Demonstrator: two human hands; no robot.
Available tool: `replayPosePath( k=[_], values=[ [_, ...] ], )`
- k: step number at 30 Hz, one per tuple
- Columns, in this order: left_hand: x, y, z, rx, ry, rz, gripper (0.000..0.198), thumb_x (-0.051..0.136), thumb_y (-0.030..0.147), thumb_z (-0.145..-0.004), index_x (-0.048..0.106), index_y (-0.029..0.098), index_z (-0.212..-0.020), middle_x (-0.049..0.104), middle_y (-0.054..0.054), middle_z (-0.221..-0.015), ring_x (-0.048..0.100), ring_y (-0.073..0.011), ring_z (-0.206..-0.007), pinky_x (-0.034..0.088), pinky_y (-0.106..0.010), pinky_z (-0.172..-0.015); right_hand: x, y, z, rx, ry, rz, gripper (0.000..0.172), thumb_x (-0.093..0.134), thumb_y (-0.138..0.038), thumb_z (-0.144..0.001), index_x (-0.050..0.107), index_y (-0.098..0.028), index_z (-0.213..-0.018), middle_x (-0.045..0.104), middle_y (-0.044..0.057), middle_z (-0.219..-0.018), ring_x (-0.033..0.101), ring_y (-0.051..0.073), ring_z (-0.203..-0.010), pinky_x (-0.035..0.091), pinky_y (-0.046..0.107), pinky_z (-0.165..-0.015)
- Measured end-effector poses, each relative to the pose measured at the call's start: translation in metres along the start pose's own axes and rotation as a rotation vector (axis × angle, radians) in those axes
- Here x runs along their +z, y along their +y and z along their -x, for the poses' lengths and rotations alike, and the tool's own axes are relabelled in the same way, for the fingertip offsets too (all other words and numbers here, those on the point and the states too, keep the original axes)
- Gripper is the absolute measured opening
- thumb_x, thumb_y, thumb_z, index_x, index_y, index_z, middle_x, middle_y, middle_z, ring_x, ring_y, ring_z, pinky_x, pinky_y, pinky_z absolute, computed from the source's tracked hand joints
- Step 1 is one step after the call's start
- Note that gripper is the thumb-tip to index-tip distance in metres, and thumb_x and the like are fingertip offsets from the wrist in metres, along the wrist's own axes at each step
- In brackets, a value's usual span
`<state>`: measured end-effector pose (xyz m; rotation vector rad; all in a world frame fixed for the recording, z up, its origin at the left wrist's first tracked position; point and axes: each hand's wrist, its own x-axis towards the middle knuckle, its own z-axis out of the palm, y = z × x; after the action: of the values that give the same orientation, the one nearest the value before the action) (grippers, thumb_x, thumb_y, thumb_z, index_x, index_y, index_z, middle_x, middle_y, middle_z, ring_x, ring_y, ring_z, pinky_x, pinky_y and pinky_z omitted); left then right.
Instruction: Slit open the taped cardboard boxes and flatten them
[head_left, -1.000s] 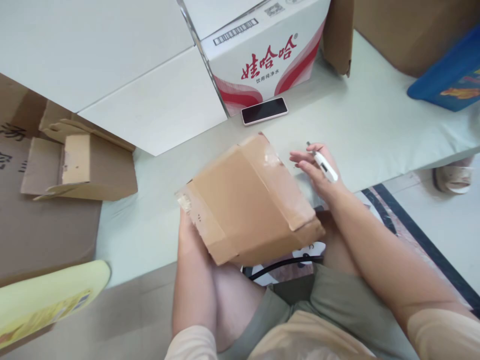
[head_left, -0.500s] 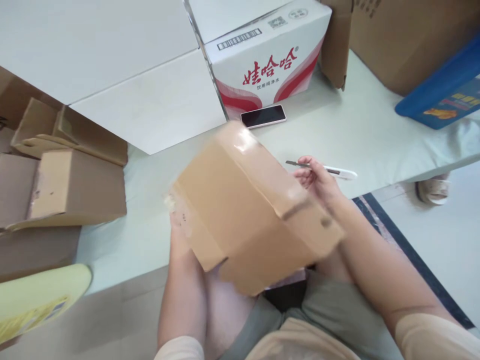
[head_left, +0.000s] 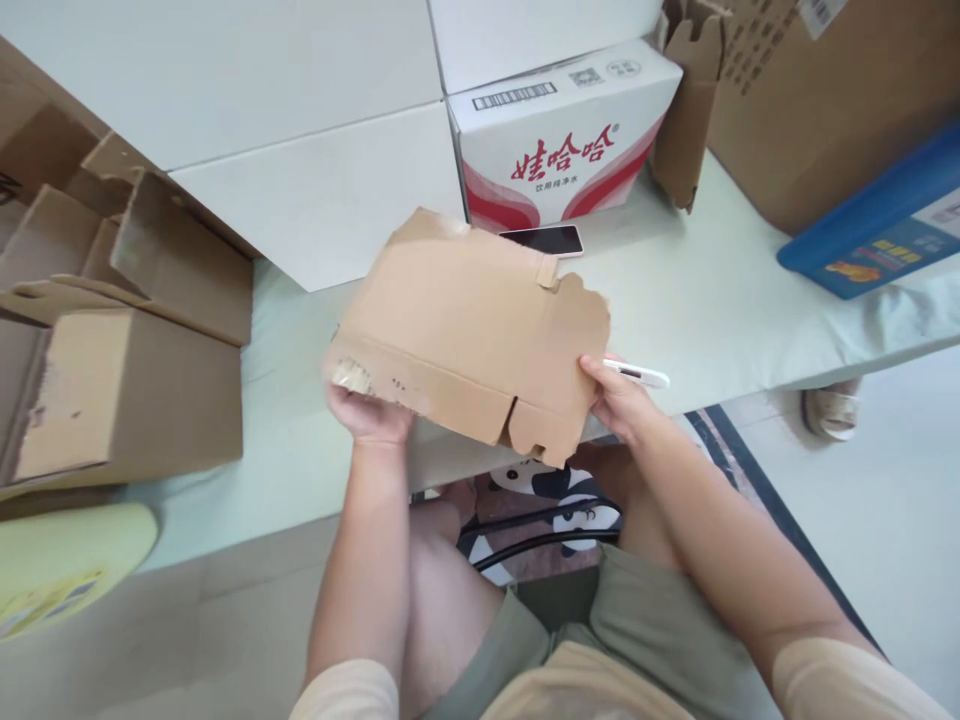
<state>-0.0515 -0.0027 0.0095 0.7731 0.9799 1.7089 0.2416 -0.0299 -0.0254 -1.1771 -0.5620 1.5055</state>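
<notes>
A brown cardboard box (head_left: pixel 457 320), with notched flaps at its right end, is held tilted over the edge of the covered table. My left hand (head_left: pixel 371 415) grips its lower left corner, where crumpled clear tape shows; the fingers are partly hidden beneath. At the right end, my right hand (head_left: pixel 619 400) pinches a flap with the thumb on top. A white utility knife (head_left: pixel 637 374) sticks out to the right from that same hand, its front part hidden behind the cardboard and fingers.
Behind the cardboard lie a phone (head_left: pixel 551 240) and a white-and-red carton (head_left: pixel 566 165). Large white boxes (head_left: pixel 322 190) stand at the back left. Open brown boxes (head_left: pixel 176 390) and a yellow-green container (head_left: pixel 82 560) are left, a blue container (head_left: pixel 862 240) right.
The cardboard has turned and flattened out, its flaps now pointing right. My right hand has moved from behind it onto its right flap, with the knife still in hand.
</notes>
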Motion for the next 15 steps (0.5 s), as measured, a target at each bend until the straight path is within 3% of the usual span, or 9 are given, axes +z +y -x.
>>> replayPosePath(
  k=[3, 6, 9, 12, 15],
  values=[
    [0.008, 0.010, 0.010, 0.027, -0.050, 0.094, 0.072, 0.056, 0.084, -0.073, 0.073, 0.026, -0.112, 0.073, -0.009, -0.123, 0.057, -0.0333, -0.135, 0.051, -0.043, -0.108, 0.002, 0.004, -0.001, -0.067, 0.098, 0.014, 0.047, 0.091, -0.044, -0.058, 0.065, -0.023, -0.092, 0.071, -0.004, -0.070, 0.060, 0.012, -0.053, 0.053, 0.027, -0.049],
    [0.005, 0.008, 0.011, -0.085, -0.041, 0.134, 0.059, 0.072, 0.072, -0.071, 0.073, 0.025, -0.107, 0.074, -0.008, -0.122, 0.059, -0.0312, -0.133, 0.052, -0.041, -0.107, 0.004, 0.007, 0.000, -0.150, 0.133, -0.011, 0.047, 0.090, -0.043, -0.059, 0.065, -0.024, -0.094, 0.076, -0.002, -0.084, 0.070, 0.016, -0.073, 0.060, 0.030, -0.066],
    [-0.007, 0.000, 0.004, -0.208, 0.076, 0.152, 0.048, 0.086, 0.050, -0.066, 0.073, 0.025, -0.104, 0.075, -0.006, -0.118, 0.063, -0.0294, -0.128, 0.054, -0.041, -0.107, 0.005, 0.008, 0.003, -0.180, 0.096, 0.000, 0.050, 0.089, -0.049, -0.060, 0.066, -0.025, -0.098, 0.077, 0.002, -0.096, 0.073, 0.021, -0.087, 0.062, 0.037, -0.080],
    [-0.016, -0.005, -0.003, -0.275, 0.142, 0.181, 0.043, 0.084, 0.046, -0.073, 0.071, 0.024, -0.108, 0.074, -0.007, -0.123, 0.062, -0.0295, -0.130, 0.055, -0.042, -0.107, 0.005, 0.010, 0.006, -0.187, -0.033, 0.173, 0.050, 0.083, -0.063, -0.065, 0.064, -0.024, -0.089, 0.070, 0.000, -0.073, 0.064, 0.018, -0.063, 0.058, 0.034, -0.061],
    [-0.015, -0.004, -0.005, -0.258, 0.095, 0.221, 0.043, 0.072, 0.056, -0.084, 0.070, 0.022, -0.111, 0.073, -0.010, -0.127, 0.058, -0.0301, -0.135, 0.054, -0.043, -0.109, 0.003, 0.013, 0.008, -0.229, -0.108, 0.354, 0.051, 0.075, -0.071, -0.069, 0.058, -0.024, -0.077, 0.046, -0.007, -0.049, 0.037, 0.009, -0.039, 0.037, 0.026, -0.038]
  ],
)
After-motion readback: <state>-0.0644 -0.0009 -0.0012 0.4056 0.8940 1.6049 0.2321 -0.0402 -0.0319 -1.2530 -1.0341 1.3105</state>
